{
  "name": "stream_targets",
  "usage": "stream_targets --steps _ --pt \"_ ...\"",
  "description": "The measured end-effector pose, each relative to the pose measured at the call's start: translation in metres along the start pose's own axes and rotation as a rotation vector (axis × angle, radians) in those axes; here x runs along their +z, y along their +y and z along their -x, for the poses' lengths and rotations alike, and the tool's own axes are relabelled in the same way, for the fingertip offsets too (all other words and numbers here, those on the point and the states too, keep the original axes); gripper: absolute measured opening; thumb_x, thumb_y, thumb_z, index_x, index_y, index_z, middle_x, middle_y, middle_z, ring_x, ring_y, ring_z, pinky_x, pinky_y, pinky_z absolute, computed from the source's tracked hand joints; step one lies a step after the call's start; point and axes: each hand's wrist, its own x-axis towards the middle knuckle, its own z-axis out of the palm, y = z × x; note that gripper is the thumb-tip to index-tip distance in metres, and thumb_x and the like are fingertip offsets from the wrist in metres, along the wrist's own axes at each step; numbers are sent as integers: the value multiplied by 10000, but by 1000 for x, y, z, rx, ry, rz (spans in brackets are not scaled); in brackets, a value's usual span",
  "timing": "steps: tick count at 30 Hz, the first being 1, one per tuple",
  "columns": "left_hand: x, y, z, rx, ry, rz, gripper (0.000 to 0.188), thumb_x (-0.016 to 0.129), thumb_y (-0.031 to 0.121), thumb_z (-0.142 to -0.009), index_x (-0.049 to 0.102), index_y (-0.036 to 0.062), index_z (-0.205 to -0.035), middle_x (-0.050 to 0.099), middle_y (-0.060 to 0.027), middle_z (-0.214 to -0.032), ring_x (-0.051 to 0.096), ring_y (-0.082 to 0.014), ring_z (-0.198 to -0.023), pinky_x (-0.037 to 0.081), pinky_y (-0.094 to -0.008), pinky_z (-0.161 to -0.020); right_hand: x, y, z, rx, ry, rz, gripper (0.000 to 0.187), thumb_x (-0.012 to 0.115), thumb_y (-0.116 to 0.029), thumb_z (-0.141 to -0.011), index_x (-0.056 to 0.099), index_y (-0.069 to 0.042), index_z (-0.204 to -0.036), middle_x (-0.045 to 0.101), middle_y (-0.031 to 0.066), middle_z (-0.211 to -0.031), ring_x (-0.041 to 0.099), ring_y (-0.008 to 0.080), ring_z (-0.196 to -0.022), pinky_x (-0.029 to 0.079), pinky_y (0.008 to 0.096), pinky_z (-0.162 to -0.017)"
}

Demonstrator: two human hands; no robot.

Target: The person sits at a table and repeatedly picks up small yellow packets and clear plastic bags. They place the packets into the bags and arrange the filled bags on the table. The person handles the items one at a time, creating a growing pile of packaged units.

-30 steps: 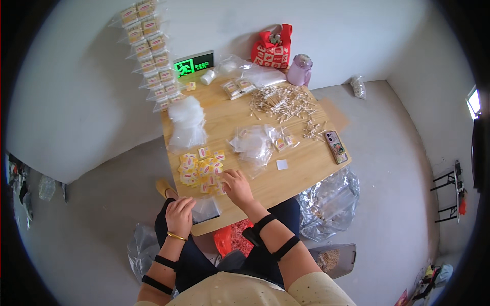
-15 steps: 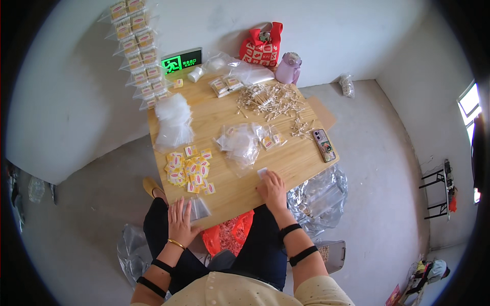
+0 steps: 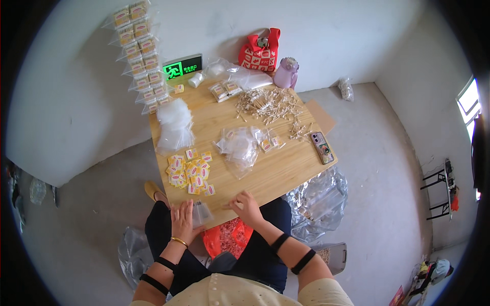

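Observation:
At the table's near left edge lies my left hand [image 3: 182, 220], its fingers stretched out flat against a small clear plastic bag [image 3: 202, 214]. My right hand [image 3: 246, 209] is just above the near edge, to the right of that bag. Its fingers are pinched on a small thin piece [image 3: 226, 206], seen almost edge-on, its kind unclear. Beyond my left hand is a loose heap of small yellow-and-white cards [image 3: 194, 173]. Clear bags [image 3: 240, 148] lie piled mid-table, and two card-bearing packets [image 3: 271, 143] rest beside them.
Loose cotton swabs [image 3: 268, 104] spread over the far right of the wooden table [image 3: 214, 115]. A phone [image 3: 321, 148] lies by the right edge. More clear bags [image 3: 174, 125], a purple jug [image 3: 287, 73], a red bag [image 3: 260, 51] and a tall stack of filled packets [image 3: 140, 58] stand farther back.
My right hand has moved left and nearer to me, from beside a small white piece on the tabletop to the edge by the bag. That white piece no longer lies there. My left hand shifted slightly.

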Motion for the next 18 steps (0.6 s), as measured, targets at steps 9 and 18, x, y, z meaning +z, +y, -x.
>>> stream_targets --steps 9,18 --pt "-25 10 -1 -24 -75 61 1114 762 602 -618 263 45 -1443 271 -186 -1470 216 -376 -1396 95 -601 -1134 -12 -7 -127 -6 324 395 491 734 -202 -742 588 -99 -1200 567 102 -1256 499 308 -1162 412 428 -939" --pt "-43 17 -9 45 -93 228 990 791 474 -681 280 67 -1424 278 -206 -1431 224 -432 -1349 197 -551 -1105 -47 39 -163 -6 287 573 158 690 -147 -751 687 -101 -902 672 35 -1052 504 251 -1150 371 434 -967"
